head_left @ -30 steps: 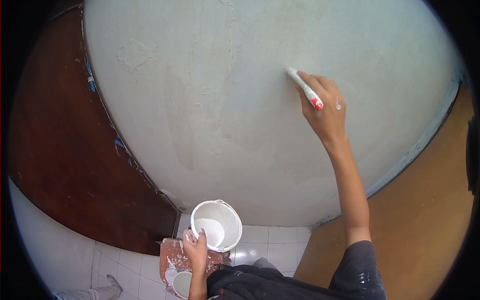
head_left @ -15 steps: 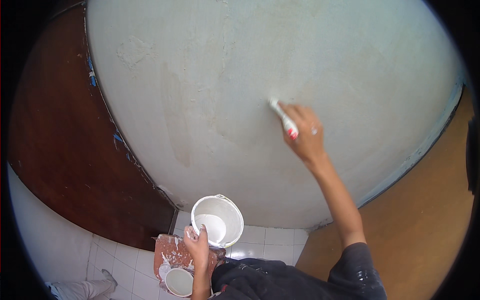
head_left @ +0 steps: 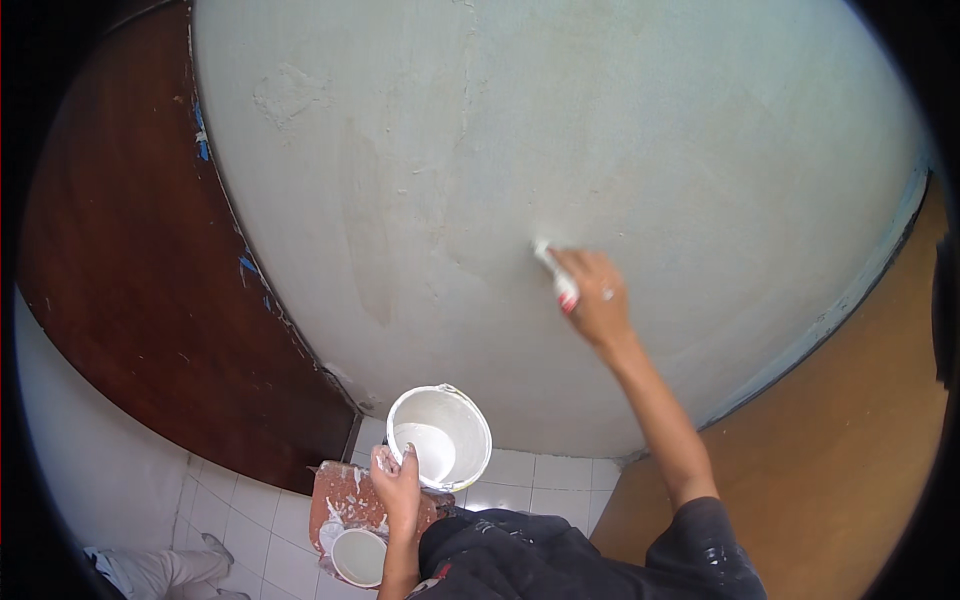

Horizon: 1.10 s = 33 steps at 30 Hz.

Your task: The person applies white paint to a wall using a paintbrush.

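My right hand point(head_left: 598, 295) is closed around a paintbrush point(head_left: 562, 285) with a white handle and a red mark near its end. The tip of the brush is against the pale wall point(head_left: 480, 150), slightly blurred by motion. My left hand point(head_left: 397, 480) grips the rim of a white bucket point(head_left: 465, 425), thumb over the inside edge. White paint point(head_left: 428, 450) lies in the bottom of that bucket, which is tilted a little. White specks mark the fingers of both hands.
Below my left arm, a paint-spattered reddish stool point(head_left: 345, 492) bears a second white bucket point(head_left: 358, 556). A dark brown door point(head_left: 130, 250) borders the wall at left, a tan panel point(head_left: 800, 450) at right. Another person's leg point(head_left: 175, 570) shows at lower left on the tiled floor point(head_left: 245, 520).
My right hand and the paintbrush have moved down and slightly left across the wall. My left hand still holds the bucket. The view has shifted slightly.
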{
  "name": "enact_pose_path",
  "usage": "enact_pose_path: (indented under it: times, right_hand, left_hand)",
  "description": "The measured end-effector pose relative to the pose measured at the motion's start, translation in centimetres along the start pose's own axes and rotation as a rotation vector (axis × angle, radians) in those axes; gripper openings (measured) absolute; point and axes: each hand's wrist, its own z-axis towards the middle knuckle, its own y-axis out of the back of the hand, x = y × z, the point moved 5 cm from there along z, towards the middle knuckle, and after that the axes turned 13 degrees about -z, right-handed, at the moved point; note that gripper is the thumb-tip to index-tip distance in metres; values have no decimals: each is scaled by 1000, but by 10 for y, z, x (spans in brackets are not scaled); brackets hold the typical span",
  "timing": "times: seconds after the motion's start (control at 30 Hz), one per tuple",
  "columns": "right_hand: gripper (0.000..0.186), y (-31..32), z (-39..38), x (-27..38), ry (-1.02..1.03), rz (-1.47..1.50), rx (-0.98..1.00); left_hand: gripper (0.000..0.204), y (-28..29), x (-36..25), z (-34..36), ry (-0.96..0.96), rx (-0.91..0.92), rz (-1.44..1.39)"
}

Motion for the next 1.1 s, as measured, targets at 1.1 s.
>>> enact_pose_path:
  times: [1.1]
  right_hand:
    - [58,-108,-92,63,-130,80,130]
  left_hand:
    - [16,53,-1,36,81,97,22]
